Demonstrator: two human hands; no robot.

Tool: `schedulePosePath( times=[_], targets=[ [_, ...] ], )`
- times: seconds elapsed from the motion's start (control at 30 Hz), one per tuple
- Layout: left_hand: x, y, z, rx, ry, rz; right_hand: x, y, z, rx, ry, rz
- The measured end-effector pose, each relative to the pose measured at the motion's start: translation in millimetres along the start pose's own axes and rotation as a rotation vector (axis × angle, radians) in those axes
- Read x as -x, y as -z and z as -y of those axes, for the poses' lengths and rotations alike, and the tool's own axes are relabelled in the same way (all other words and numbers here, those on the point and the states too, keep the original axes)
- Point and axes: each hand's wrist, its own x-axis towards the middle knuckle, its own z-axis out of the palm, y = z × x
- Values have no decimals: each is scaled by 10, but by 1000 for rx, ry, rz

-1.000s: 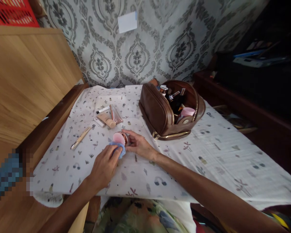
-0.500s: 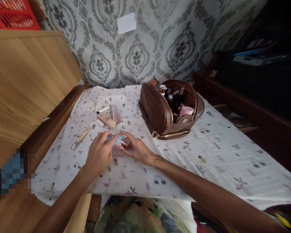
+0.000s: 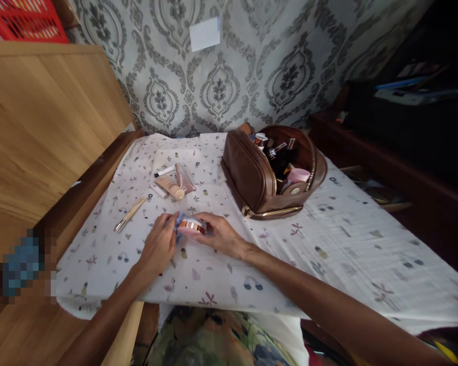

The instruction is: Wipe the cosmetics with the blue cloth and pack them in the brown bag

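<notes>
right hand [image 3: 225, 237] pinching round pink container [image 3: 191, 229] over patterned cloth [image 3: 275, 279], left hand [image 3: 159, 238] bunched on blue rag [image 3: 179, 219] at its side. smooth rim, fingertip hold: could slip, roll. beige tube [image 3: 170, 188] lies just beyond, might get knocked; slim stick [image 3: 130, 214] leftward; open brown bag [image 3: 248, 175] crowds right.

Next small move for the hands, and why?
I'd probably have the right hand turn the round pink-and-copper container slightly: the left hand holds the blue cloth at its left edge, while the copper-colored band shows uncovered between the hands.
</notes>
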Motion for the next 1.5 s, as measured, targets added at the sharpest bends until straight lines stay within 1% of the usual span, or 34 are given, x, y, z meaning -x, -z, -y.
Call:
schedulePosePath(
  times=[0.1, 0.2, 0.3, 0.4, 0.5, 0.57, 0.7, 0.83, 0.93, 1.03, 1.17, 1.33, 1.43, 1.5],
  targets=[
    [-21, 58, -86, 44, -35, -31, -3, 25, 31, 20, 22, -29],
    [-15, 85, -172, 43, -112, -54, -5, 48, 39, 56, 21, -46],
    [11, 43, -209, -2, -157, -76, -6, 73, 39, 73, 15, -41],
    [45, -34, -196, -14, -138, -76, -8, 104, 39, 19, -10, -1],
    [69, -81, -176, 5, -108, -60, -20, 129, 22, -128, -96, 0],
    [70, -80, -179, 30, -91, -51, -36, 135, 0, -292, -163, -24],
    [33, -38, -235, 127, -50, -48, -64, 124, -30, -619, -273, -125],
    [-19, -10, -336, 238, -26, -62, -64, 108, -15, -842, -367, -192],
    [-56, 6, -400, 286, -22, -85, -62, 108, 8, -993, -386, -160],
    [-96, 41, -421, 312, -46, -81, -61, 123, 33, -1094, -422, -71],
    [-151, 105, -390, 325, -64, -49, -41, 122, 71, -1088, -436, -29],
    [-245, 190, -352, 285, -43, -58, 1, 64, 103, -931, -436, 39],
    [-297, 247, -345, 266, -81, -45, -3, 68, 103, -879, -429, 38],
    [-320, 276, -347, 264, -124, -61, -16, 92, 95, -852, -412, 19]
  ],
)
